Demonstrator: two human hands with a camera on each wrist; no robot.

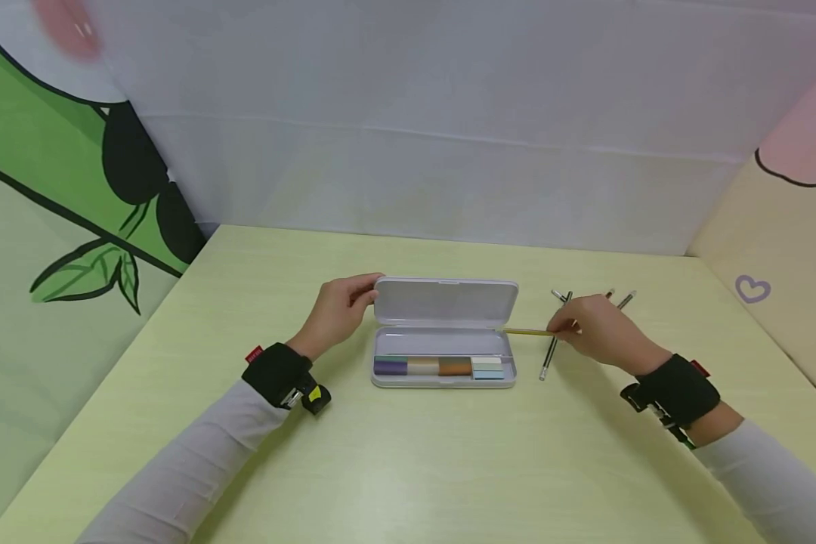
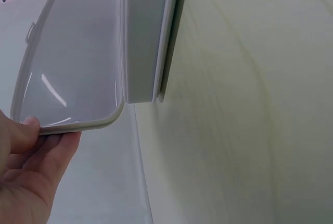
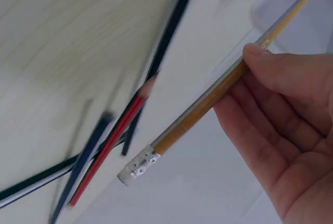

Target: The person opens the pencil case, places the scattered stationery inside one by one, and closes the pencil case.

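A white pencil case [image 1: 442, 383] stands on the table with its lid [image 1: 446, 302] raised. My left hand [image 1: 336, 311] pinches the lid's left edge between thumb and fingers; the left wrist view shows the thumb on the inner side of the lid [image 2: 78, 52]. With thumb and fingertips my right hand [image 1: 601, 330] grips a yellow pencil [image 3: 200, 101] around its middle, its eraser end free. In the head view this pencil overlaps the case's right edge. Inside the front part of the case lie a purple, a beige and an orange-brown block and pale blue-and-white pieces [image 1: 487, 369].
Several loose pencils lie crossed on the table right of the case, among them a red pencil [image 3: 106, 153] and dark pencils [image 1: 549, 355], partly under my right hand. A pale wall sheet [image 1: 442, 189] borders the table's back edge; printed panels flank both sides.
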